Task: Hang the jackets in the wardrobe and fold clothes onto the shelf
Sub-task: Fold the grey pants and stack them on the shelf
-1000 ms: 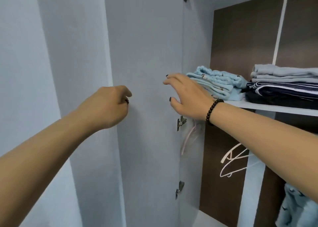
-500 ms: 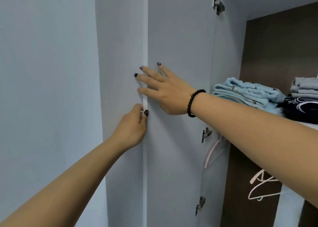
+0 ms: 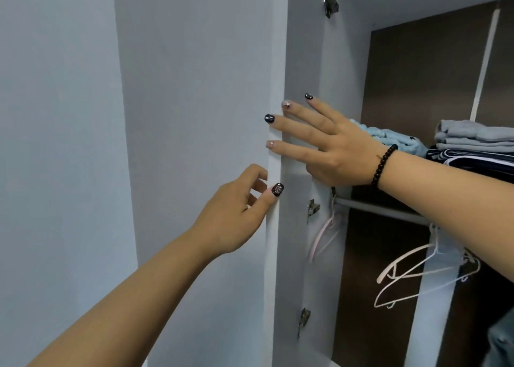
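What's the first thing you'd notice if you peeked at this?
Two hands on the pale wardrobe door in the middle: the right hand lies flat with spread fingers, and the left hand below pinches the door's edge. On the right, folded clothes sit stacked on the shelf, and empty hangers dangle from the rail underneath.

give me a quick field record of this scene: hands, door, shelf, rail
left hand: thumb on the wardrobe door edge, fingers curled behind it
right hand: flat, straight fingers on the door's inner face
door: open, seen almost edge-on
shelf: folded light blue clothes, grey and navy stack
rail: empty white hangers, one pink hanger
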Tool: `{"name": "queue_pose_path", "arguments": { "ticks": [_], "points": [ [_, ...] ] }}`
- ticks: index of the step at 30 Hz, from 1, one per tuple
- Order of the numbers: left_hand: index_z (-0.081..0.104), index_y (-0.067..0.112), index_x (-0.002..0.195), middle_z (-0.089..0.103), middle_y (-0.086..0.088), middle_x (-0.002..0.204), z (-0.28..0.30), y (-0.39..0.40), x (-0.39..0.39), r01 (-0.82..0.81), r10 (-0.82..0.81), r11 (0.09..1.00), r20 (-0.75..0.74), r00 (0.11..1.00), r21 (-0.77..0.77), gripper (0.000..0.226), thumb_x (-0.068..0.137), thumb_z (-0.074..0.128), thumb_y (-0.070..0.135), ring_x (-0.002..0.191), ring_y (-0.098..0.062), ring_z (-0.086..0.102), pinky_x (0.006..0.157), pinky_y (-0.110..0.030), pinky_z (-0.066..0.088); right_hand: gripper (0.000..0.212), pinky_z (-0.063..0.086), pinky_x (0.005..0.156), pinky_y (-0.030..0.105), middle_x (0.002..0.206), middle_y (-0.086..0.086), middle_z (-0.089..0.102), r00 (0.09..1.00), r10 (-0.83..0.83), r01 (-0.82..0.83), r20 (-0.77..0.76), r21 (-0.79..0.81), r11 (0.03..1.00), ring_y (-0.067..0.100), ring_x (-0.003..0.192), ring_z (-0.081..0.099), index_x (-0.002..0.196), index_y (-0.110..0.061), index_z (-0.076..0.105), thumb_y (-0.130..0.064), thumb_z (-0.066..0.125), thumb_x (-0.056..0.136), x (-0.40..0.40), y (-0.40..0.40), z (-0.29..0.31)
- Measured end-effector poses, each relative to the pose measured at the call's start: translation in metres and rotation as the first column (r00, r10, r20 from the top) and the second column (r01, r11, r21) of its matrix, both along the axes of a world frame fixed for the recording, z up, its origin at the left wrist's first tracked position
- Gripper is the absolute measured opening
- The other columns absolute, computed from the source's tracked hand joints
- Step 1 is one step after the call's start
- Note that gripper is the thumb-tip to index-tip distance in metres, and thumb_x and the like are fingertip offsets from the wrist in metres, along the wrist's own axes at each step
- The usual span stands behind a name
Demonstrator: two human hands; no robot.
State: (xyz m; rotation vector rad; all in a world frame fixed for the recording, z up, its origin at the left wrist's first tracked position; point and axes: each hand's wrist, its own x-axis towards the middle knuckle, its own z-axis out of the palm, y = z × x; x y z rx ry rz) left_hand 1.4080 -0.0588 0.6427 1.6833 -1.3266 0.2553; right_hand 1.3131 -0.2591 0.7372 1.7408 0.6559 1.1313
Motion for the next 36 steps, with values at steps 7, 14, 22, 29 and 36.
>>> {"name": "queue_pose_path", "arguments": {
  "ticks": [7,14,22,29,36],
  "points": [
    [0.032,0.051,0.12,0.033,0.018,0.144,-0.014,-0.076,-0.035,0.245,-0.251,0.968,-0.312,0.916,-0.06,0.068,0.062,0.052,0.079,0.13,-0.002,0.038,0.103,-0.029,0.038,0.063,0.027,0.114,0.052,0.147,0.014,0.032,0.998,-0.062,0.06,0.028,0.051,0.997,0.036,0.139,0.029,0.142,-0.017,0.035,-0.002,0.053,0.084,-0.073,-0.041,-0.005],
    [-0.027,0.059,0.137,-0.027,0.036,0.148,-0.011,-0.161,-0.086,0.4,-0.394,0.916,-0.213,0.894,-0.012,0.123,0.056,0.064,0.076,0.144,0.001,-0.019,0.121,-0.046,0.01,0.056,0.036,0.109,0.048,0.151,0.015,0.027,0.953,-0.285,0.304,-0.106,0.302,0.903,0.033,0.138,0.034,0.142,-0.014,0.033,-0.006,0.04,0.087,-0.177,-0.091,-0.017],
    [-0.044,0.053,0.128,-0.046,0.016,0.145,-0.011,-0.255,-0.149,0.191,-0.177,0.981,-0.223,0.959,0.043,0.139,0.052,0.072,0.058,0.139,-0.022,-0.038,0.109,-0.067,-0.002,0.065,0.056,0.086,0.031,0.127,-0.008,0.057,0.993,0.082,-0.07,0.083,0.986,-0.153,0.013,0.101,0.064,0.148,-0.026,0.025,-0.02,0.059,0.093,-0.205,-0.111,-0.008],
    [-0.045,0.045,0.131,-0.048,0.007,0.145,-0.013,-0.307,-0.16,0.057,-0.045,0.997,-0.224,0.974,0.049,0.145,0.043,0.069,0.062,0.14,-0.03,-0.035,0.104,-0.074,0.004,0.022,0.059,0.074,0.029,0.1,-0.002,0.073,0.984,0.145,-0.054,0.104,0.947,-0.317,0.012,0.09,0.071,0.102,-0.024,0.063,-0.01,0.068,0.086,-0.187,-0.148,-0.008],
    [-0.045,0.037,0.134,-0.049,-0.002,0.145,-0.008,-0.344,-0.172,-0.067,0.09,0.991,-0.204,0.975,0.117,0.148,0.045,0.072,0.062,0.139,-0.036,-0.036,0.103,-0.076,0.006,0.025,0.059,0.076,0.032,0.101,-0.001,0.074,0.99,0.106,-0.046,0.092,0.928,-0.369,0.013,0.092,0.07,0.113,-0.017,0.063,-0.011,0.066,0.089,-0.187,-0.189,-0.008]
  ]
}}
